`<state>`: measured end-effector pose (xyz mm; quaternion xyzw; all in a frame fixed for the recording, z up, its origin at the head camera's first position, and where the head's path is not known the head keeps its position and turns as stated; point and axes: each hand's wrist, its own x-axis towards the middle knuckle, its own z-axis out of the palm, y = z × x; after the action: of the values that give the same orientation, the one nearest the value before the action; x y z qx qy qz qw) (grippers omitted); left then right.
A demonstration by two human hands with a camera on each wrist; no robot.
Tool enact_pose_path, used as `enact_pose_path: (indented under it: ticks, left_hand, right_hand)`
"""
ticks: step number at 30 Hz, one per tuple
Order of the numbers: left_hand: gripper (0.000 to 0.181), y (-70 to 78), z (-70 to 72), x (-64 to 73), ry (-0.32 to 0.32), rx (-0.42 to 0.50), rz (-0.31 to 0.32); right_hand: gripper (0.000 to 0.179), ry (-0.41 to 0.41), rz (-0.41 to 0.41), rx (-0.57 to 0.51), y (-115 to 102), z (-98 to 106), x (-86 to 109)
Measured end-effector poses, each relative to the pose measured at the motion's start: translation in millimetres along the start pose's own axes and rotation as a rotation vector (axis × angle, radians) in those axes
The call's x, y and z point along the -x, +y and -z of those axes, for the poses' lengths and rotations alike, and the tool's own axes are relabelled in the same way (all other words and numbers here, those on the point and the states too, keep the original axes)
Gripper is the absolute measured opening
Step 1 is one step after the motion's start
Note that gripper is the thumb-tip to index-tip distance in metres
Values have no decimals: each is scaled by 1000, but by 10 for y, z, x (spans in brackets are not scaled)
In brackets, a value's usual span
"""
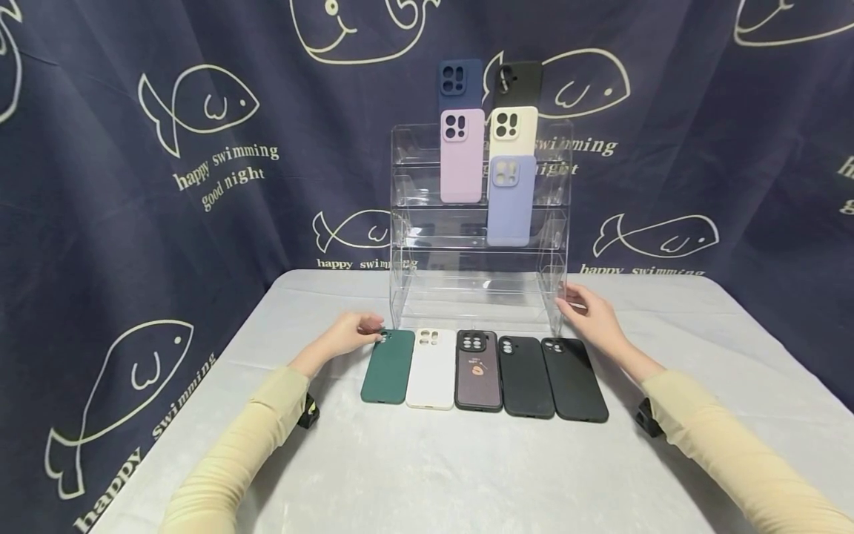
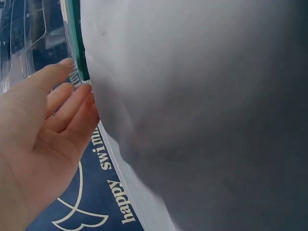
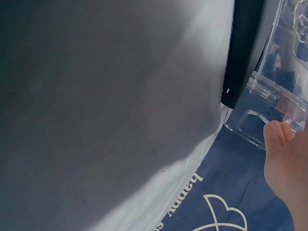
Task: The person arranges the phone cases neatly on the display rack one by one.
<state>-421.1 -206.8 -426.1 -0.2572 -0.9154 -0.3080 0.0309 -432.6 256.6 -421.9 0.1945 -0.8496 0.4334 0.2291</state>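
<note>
Bkgd: navy curtain point(image 1: 100, 222) w/ pale fish outlines & lettering, filling top and both sides of frame. Pale grey table point(image 1: 400, 475) spreads across the lower half. Clear tiered rack point(image 1: 470, 248) stands upper ctr, base at the table's far part.

Cream L sleeve point(image 1: 233, 445) comes in from lower left, matching R sleeve point(image 1: 727, 452) from lower right.

L hand point(image 1: 345, 332), left of ctr, is at the top end of the green case point(image 1: 388, 371); fingers relaxed, slightly bent, thumb apart; can't tell if the tips touch the case. R hand point(image 1: 595, 317), right of ctr, is at the rack's lower right side; fingers close together, nearly straight in R wrist view; can't tell how firm the contact is.

Five cases lie side by side in front of the rack, ctr frame: green at left end, then white case point(image 1: 432, 371), dark printed case point(image 1: 478, 386), black case point(image 1: 527, 378), 2nd black case point(image 1: 577, 382) at right end, nearest R hand.

On rack, upper ctr: navy case point(image 1: 470, 81) & dark case point(image 1: 527, 89) up top, pink case point(image 1: 462, 174) & cream case point(image 1: 523, 144) below, periwinkle case point(image 1: 510, 215) lowest.

Smallest: black wrist cams point(image 1: 309, 411), one per cuff.
</note>
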Motion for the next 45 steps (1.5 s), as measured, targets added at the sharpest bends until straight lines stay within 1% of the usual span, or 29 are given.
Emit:
enact_pose_path:
  ticks: [3,5,13,16,19,22,27,31,36,38,41,45]
  left_hand:
    - [33,7,-5,-7,-24,-24,17]
    - [33,8,-10,-11,-31,-39,17]
    - [31,26,-38,32,-71,-51,43]
    - [29,21,-45,48,-90,-46,40]
    - [28,9,-49,56,-113,-21,50]
    - [26,2,-51,57,-131,2,73]
    - [21,18,-41,45,-141,20,121]
    - [21,51,-19,30,-139,7,142]
    - [20,79,22,18,-110,26,132]
    - [20,78,32,21,-92,47,127]
    - [22,84,45,33,-62,102,152]
    - [28,124,73,38,-29,199,187]
  right_hand:
    - [40,2,2,-2,4,3,1]
    - [40,1,0,1,11,2,0]
    - [41,-12,-14,27,68,-28,19]
    - [41,-19,-21,19,83,-38,23]
    - [41,-19,-24,19,86,-43,28]
    - [41,-15,-25,20,75,-44,36]
    - [42,-12,-30,16,63,-42,42]
    - [43,-10,-37,20,56,-33,36]
    - [43,-9,-40,32,40,-13,19]
    - [42,-7,-36,33,33,-7,12]
    - [41,-6,-27,25,26,-4,3]
    - [41,-8,-25,26,21,4,7]
